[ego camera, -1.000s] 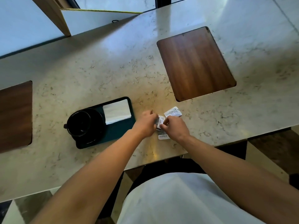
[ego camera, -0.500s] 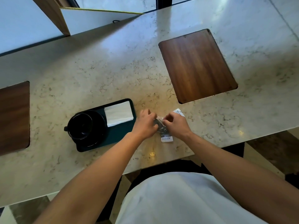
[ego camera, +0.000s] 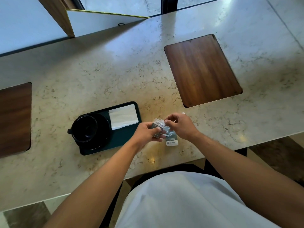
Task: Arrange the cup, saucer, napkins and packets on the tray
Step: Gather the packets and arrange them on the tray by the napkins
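Observation:
A dark green tray [ego camera: 125, 142] lies on the marble counter. On its left end a black cup [ego camera: 84, 128] stands on a black saucer [ego camera: 105, 127]; folded white napkins [ego camera: 122, 116] fill its far right corner. Just right of the tray, my left hand [ego camera: 145, 133] grips a stack of grey-and-white packets [ego camera: 158, 125]. My right hand [ego camera: 179, 125] is beside it with fingers curled, pinching a packet whose white corner shows past its knuckles. One more packet [ego camera: 171, 140] lies flat on the counter below my right hand.
Two wooden insets sit in the counter, one at the far right [ego camera: 203, 69] and one at the left edge [ego camera: 14, 117]. A white panel [ego camera: 105, 20] leans at the back. The counter's near edge runs just under my forearms.
Both hands have lifted slightly off the counter and come apart a little. The packets in my left hand now show more clearly. The packet that lay behind my right hand is now in that hand.

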